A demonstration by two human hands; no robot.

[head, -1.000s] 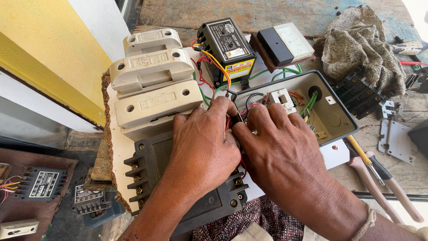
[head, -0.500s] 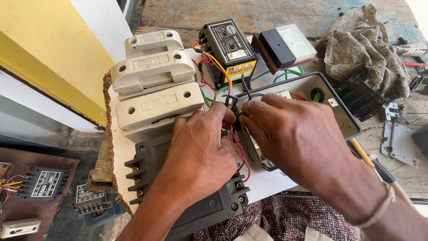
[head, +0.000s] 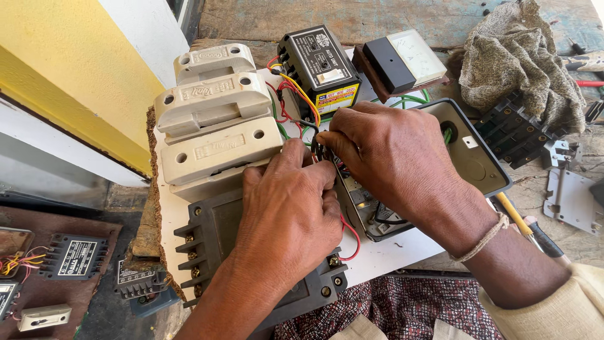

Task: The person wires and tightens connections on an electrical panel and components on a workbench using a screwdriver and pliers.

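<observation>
My left hand (head: pixel 286 211) lies on a dark grey electrical unit (head: pixel 211 236) and pinches a bunch of coloured wires (head: pixel 318 151) near its top edge. My right hand (head: pixel 393 160) reaches over an open grey metal box (head: pixel 481 164) and grips the same wires from the other side, fingertips meeting the left thumb. Red, yellow and green wires (head: pixel 289 94) run up to a small black control unit (head: pixel 318 63) with a yellow label. Three cream porcelain fuse blocks (head: pixel 214 119) sit stacked to the left on the white board (head: pixel 390 255).
A black-and-white panel meter (head: pixel 402 60) and a crumpled cloth (head: pixel 522 69) lie at the back right. A black terminal block (head: pixel 513 132), a metal bracket (head: pixel 569 198) and a yellow-handled screwdriver (head: pixel 519 220) are to the right. Small electrical parts (head: pixel 72 258) rest on the low left surface.
My right hand has moved left across the grey box and now covers most of its inside. Both hands have closed in tighter on the wires.
</observation>
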